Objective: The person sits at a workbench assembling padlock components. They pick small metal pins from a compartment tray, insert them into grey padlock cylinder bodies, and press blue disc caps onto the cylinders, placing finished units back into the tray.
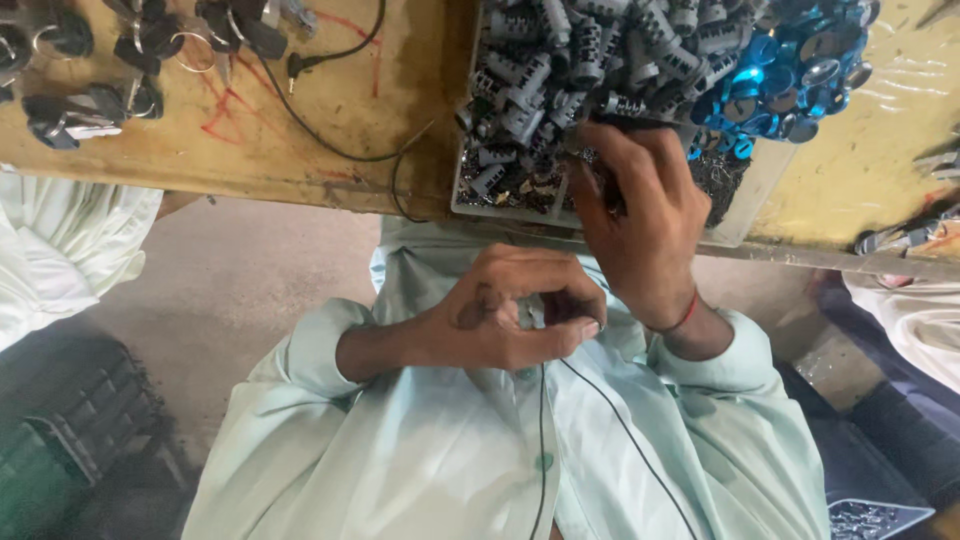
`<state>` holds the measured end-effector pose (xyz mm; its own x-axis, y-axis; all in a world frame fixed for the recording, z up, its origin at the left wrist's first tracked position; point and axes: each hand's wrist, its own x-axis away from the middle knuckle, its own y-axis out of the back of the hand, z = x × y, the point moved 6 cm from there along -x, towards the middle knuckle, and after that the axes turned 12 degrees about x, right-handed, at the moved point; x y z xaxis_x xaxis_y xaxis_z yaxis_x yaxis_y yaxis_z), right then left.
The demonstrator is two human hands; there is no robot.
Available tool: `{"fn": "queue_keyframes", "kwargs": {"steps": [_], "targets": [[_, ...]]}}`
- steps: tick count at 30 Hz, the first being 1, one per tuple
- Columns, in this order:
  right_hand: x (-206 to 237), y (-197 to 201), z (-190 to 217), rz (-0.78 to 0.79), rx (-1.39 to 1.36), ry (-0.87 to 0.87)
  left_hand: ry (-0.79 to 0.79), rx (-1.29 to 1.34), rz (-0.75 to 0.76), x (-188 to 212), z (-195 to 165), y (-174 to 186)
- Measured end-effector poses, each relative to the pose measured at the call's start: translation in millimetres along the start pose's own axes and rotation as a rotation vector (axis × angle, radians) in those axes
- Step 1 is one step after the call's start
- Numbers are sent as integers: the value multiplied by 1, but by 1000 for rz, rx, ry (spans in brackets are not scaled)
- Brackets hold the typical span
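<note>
My left hand (505, 320) rests against my pale green shirt, fingers curled in with the thumb and forefinger pinched; whatever small thing it may hold is hidden. My right hand (640, 215) reaches up into a shallow white tray (745, 205) at the bench's near edge, fingers closed among grey cylindrical metal parts (560, 70). I cannot see exactly what the fingers grip. A heap of blue round caps (785, 75) fills the tray's right side. A red thread circles my right wrist.
The yellow workbench (300, 130) carries black keys on rings (120, 60) at the left and a black cable (320, 100). Other people in white clothes sit at left (60, 250) and right (915, 320). A dark crate (70, 420) stands on the floor.
</note>
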<state>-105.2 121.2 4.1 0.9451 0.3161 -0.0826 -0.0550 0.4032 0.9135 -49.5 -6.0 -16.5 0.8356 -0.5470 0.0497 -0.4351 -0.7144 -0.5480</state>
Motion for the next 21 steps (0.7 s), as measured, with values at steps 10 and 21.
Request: {"fn": "queue_keyframes", "kwargs": {"steps": [10,21], "targets": [[56,8,-51,71,-814,-193,153,503,-94,-12,35,13],[60,20,-43,91,-276,139,275,360,-227,-18,49,6]]}}
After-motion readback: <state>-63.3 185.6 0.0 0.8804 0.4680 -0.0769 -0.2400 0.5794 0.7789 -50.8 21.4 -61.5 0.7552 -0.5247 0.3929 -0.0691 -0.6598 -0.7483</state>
